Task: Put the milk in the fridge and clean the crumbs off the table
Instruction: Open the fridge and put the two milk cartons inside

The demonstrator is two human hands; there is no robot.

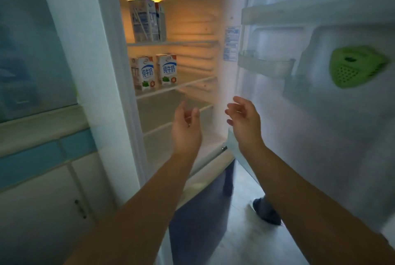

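The fridge (pixel 229 29) stands open in front of me, lit from inside. Two small milk cartons (pixel 154 72) stand side by side on the middle shelf, at its left. A taller milk carton (pixel 146 20) stands on the top shelf above them. My left hand (pixel 186 127) is raised in front of the lower shelves with relaxed fingers and holds nothing. My right hand (pixel 243 121) hovers beside it near the fridge's right wall, fingers loosely spread and empty. Neither hand touches a carton.
The open fridge door (pixel 320 115) fills the right side, with door racks (pixel 267 65) and a green deodoriser (pixel 357 65) stuck on it. A counter with white cabinets (pixel 42 200) lies to the left. My foot (pixel 267 211) shows on the floor below.
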